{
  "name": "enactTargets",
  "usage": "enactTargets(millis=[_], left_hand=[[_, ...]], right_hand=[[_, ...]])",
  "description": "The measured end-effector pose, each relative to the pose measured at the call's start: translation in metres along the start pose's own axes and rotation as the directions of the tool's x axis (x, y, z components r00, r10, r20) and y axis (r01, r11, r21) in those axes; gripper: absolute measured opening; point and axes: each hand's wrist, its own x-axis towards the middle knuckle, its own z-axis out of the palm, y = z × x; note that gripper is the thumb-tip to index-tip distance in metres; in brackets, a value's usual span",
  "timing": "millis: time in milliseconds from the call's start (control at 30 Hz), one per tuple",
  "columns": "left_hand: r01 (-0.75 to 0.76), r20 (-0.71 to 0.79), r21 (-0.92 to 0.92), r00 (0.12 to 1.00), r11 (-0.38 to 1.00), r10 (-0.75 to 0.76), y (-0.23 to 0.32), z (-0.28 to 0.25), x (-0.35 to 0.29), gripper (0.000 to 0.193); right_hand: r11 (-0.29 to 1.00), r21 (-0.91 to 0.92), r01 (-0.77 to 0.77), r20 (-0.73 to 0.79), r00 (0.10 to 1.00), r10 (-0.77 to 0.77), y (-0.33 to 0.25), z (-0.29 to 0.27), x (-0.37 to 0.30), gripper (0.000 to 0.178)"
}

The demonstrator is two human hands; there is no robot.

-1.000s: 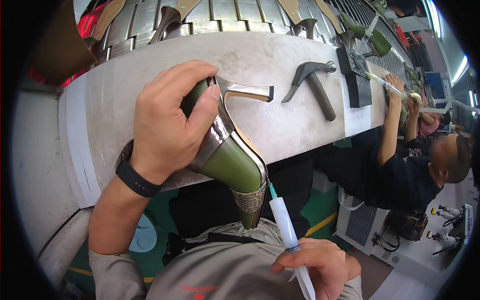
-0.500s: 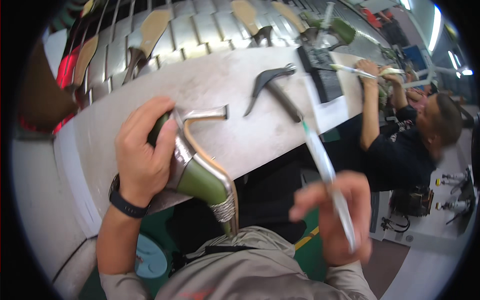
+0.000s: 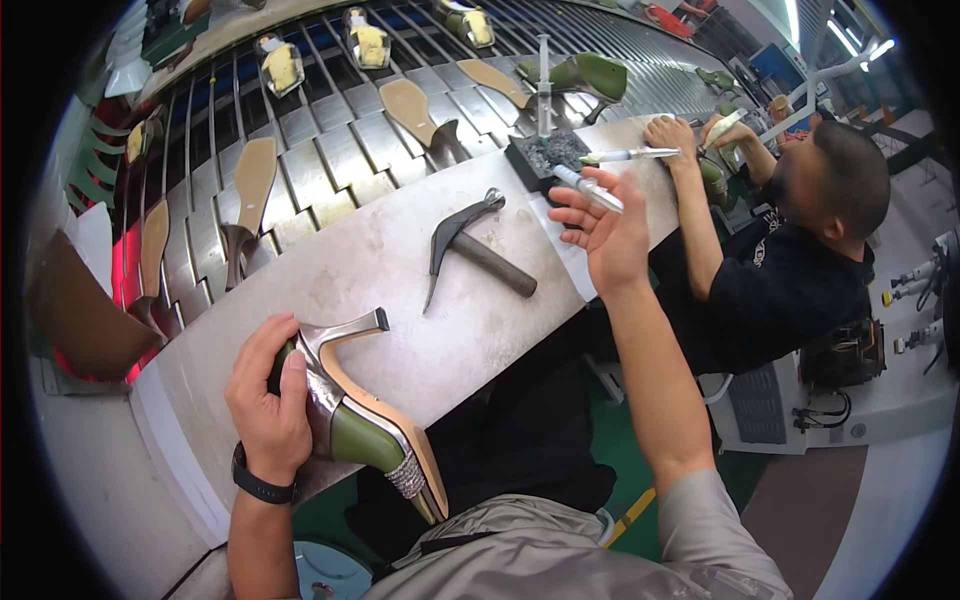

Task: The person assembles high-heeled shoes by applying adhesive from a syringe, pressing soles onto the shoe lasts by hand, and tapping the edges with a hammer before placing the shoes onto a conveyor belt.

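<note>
On the left, my left hand [image 3: 268, 405] is wrapped round the heel end of a green and silver high-heeled shoe [image 3: 365, 437]. The shoe lies on its side over the table's near edge, tan sole facing right and a glittery band near its toe. My right hand [image 3: 612, 228] reaches forward with a white syringe [image 3: 587, 188] lying between thumb and loosely stretched fingers. The syringe's front end is at the black foam block [image 3: 545, 158], where another clear syringe [image 3: 544, 85] stands upright. A black-headed hammer [image 3: 487, 245] with a dark handle rests on the table between my hands.
Beyond the pale table [image 3: 340, 270], a slatted metal conveyor [image 3: 320, 175] carries several heeled shoes, some with tan soles [image 3: 254, 185] showing. At the right a co-worker [image 3: 790, 230] in a dark shirt handles a green shoe and a syringe. White paper [image 3: 568, 250] lies by the foam block.
My right hand has swung forward and up from near my body to the foam block, bringing the syringe along. My left hand still holds the shoe; the view has shifted.
</note>
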Motion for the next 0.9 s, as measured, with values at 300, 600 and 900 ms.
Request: enactTargets(millis=[300, 600, 900], left_hand=[[-0.012, -0.014, 0.022, 1.0, 1.0, 0.012, -0.001, 0.0, 0.003, 0.027], [0.0, 0.038, 0.06, 0.999, 0.998, -0.003, -0.003, -0.01, -0.001, 0.031], [-0.024, -0.037, 0.046, 0.999, 0.999, 0.026, -0.007, -0.007, -0.002, 0.03]], right_hand=[[0.911, -0.253, 0.327, 0.642, 0.761, -0.095, 0.023, 0.078, -0.186, 0.08], [0.864, -0.249, 0.439, 0.745, 0.656, -0.118, 0.046, 0.118, -0.184, 0.092], [0.89, -0.243, 0.387, 0.815, 0.579, -0.029, 0.04, 0.129, -0.167, 0.098]])
